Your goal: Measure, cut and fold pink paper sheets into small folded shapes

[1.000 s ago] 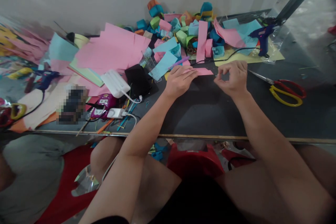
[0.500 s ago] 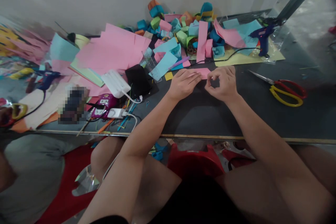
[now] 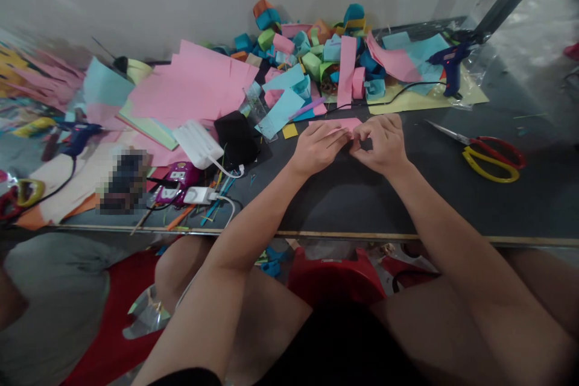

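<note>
A small pink paper strip point(image 3: 347, 122) is between my hands over the dark table, its lower part hidden by my fingers. My left hand point(image 3: 318, 148) is closed on the strip, fingers pressed together along it. Thumb and forefinger of my right hand point(image 3: 380, 142) form a pinch at the strip's near edge, and their tips meet my left fingertips. Just behind lie a purple pen point(image 3: 307, 108), a yellow paper square point(image 3: 290, 131) and an upright-looking pink strip point(image 3: 347, 71).
Scissors point(image 3: 491, 160) lie at right; a blue glue gun point(image 3: 452, 69) rests behind them. Colored paper loops point(image 3: 312, 63) are heaped at the back. Pink sheets point(image 3: 194, 84), a white power bank point(image 3: 198, 143) and a purple power strip point(image 3: 178, 183) lie left. Another person sits at far left.
My right hand has shifted slightly left, and its fingertips now meet my left fingertips at the pink strip. More of the strip shows above my left fingers.
</note>
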Demonstrator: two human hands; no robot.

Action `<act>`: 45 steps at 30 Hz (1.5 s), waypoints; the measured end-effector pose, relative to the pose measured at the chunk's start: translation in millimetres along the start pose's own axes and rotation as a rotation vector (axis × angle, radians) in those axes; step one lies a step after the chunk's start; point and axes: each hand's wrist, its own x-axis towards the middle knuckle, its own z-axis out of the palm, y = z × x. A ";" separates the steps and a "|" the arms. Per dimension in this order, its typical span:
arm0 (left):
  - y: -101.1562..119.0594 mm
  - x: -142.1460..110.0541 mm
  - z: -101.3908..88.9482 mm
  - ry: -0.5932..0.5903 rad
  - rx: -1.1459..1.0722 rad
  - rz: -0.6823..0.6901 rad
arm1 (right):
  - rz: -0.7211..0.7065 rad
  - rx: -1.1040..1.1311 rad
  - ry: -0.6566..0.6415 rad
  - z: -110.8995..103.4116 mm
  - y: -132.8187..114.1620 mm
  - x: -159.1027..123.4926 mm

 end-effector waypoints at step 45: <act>-1.2 1.7 11.1 -0.100 -0.030 -0.031 | 0.675 1.020 0.105 28.2 -10.8 2.7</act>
